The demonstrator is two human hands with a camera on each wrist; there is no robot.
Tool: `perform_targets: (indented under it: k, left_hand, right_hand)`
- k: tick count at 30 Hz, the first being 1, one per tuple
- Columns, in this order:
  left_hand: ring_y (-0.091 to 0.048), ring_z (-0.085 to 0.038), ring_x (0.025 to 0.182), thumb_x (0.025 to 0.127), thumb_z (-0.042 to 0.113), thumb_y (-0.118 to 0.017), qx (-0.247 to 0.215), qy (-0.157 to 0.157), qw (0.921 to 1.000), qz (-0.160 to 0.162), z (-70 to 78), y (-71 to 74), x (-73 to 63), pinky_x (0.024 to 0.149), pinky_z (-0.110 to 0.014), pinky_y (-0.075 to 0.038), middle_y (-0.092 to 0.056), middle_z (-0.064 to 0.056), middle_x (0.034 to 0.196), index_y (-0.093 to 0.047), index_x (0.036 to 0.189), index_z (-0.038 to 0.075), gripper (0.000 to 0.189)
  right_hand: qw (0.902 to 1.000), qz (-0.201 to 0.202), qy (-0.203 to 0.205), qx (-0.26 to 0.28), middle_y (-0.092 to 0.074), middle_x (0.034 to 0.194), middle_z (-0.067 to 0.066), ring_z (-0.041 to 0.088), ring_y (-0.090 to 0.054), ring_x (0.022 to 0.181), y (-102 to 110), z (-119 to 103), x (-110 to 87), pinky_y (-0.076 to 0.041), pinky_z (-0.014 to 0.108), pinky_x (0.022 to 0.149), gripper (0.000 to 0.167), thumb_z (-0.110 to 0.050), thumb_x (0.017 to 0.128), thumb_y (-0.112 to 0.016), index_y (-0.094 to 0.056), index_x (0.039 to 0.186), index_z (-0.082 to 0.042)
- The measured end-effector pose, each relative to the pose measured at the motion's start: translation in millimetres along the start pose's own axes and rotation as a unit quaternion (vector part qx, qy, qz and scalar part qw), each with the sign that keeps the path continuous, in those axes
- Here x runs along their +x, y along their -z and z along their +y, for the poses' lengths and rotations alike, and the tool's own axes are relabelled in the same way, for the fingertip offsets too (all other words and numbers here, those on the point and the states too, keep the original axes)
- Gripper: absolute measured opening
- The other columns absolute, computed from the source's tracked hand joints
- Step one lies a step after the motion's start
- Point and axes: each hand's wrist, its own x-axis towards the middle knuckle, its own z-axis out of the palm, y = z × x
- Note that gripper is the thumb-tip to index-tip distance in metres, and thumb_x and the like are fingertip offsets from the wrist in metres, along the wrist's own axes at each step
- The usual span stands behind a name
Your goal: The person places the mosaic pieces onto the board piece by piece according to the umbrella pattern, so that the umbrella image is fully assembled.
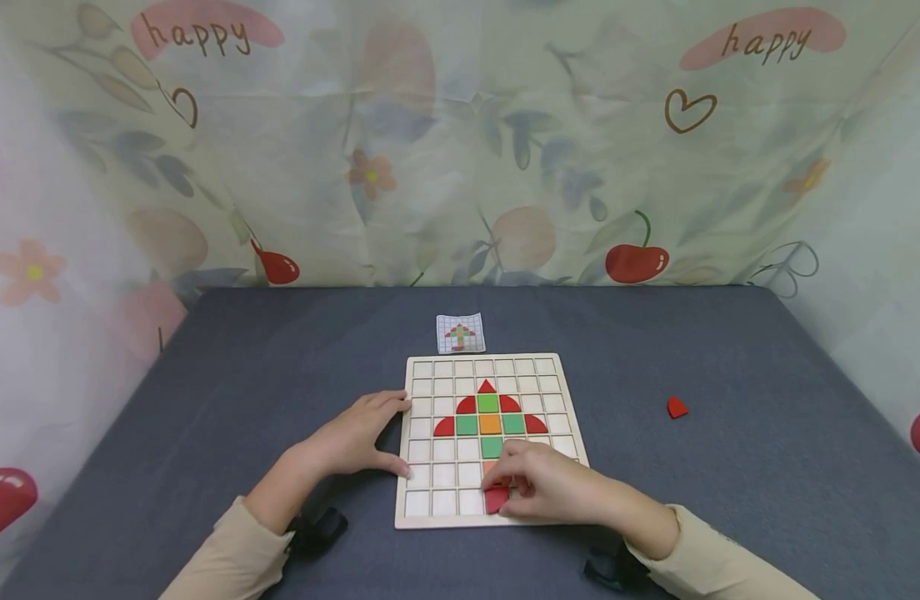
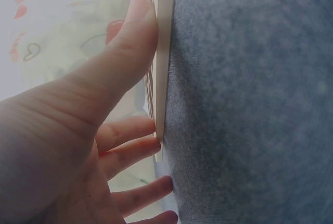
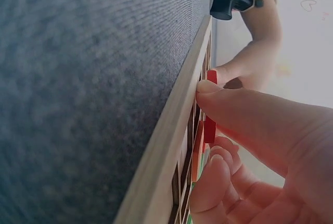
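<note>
A wooden grid board [image 1: 418, 504] lies on the dark cloth, with red, green and orange tiles forming a tree-like shape in its cells. My right hand [image 1: 546, 481] is over the lower part of the board and pinches a red tile [image 1: 496, 500] between thumb and fingers. In the right wrist view this red tile [image 3: 210, 127] stands tilted at the cells near the board's edge. An orange tile [image 1: 489, 468] just above is partly hidden by the fingers. My left hand [image 1: 352, 439] touches the board's left edge, thumb and fingers spread.
One loose red tile [image 1: 677, 407] with a rounded side lies on the cloth to the right. Beyond the board's far edge is a small printed card [image 1: 461, 332] showing a similar coloured pattern. Patterned curtains [image 1: 460, 150] surround the table.
</note>
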Motion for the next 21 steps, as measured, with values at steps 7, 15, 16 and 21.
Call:
perform_targets:
  k: [7,15,16,21]
  left_hand:
    - [-0.032,-0.034,0.136,0.068,0.049,-0.078,0.000,0.000,1.0000,0.000,-0.5,-0.1,-0.1,0.109,-0.049,-0.032,-0.035,-0.014,0.148,-0.040,0.140,0.003,0.093]
    - [-0.033,-0.034,0.136,0.068,0.048,-0.078,0.000,-0.001,1.0000,0.000,-0.7,-0.5,0.1,0.109,-0.049,-0.032,-0.036,-0.014,0.148,-0.040,0.140,0.003,0.093]
    - [-0.033,-0.034,0.136,0.068,0.048,-0.078,0.000,-0.001,1.0000,0.000,-0.7,-0.5,0.2,0.109,-0.049,-0.032,-0.036,-0.014,0.148,-0.040,0.140,0.003,0.093]
    - [-0.032,-0.034,0.136,0.068,0.048,-0.078,-0.001,-0.002,1.0000,0.001,-0.8,-0.6,0.0,0.109,-0.049,-0.032,-0.036,-0.014,0.148,-0.040,0.140,0.003,0.093]
  right_hand:
    - [0.9999,-0.007,-0.009,0.002,-0.053,0.075,-0.004,-0.002,-0.044,0.066,-0.2,0.7,0.9,-0.040,0.010,0.061,0.022,-0.005,0.075,-0.070,-0.072,0.094,-0.015]
    - [1.0000,-0.005,-0.003,-0.006,-0.054,0.076,-0.004,-0.001,-0.044,0.067,-0.8,1.9,0.6,-0.039,0.009,0.062,0.022,-0.004,0.075,-0.069,-0.072,0.094,-0.015]
    - [0.9999,-0.006,-0.002,-0.008,-0.054,0.076,-0.004,-0.001,-0.044,0.067,-0.7,2.1,0.6,-0.039,0.009,0.062,0.022,-0.004,0.075,-0.069,-0.072,0.094,-0.015]
    - [0.9998,-0.014,-0.002,-0.014,-0.055,0.078,-0.005,-0.002,-0.044,0.066,0.3,1.9,1.2,-0.039,0.009,0.062,0.020,-0.005,0.077,-0.069,-0.072,0.095,-0.015]
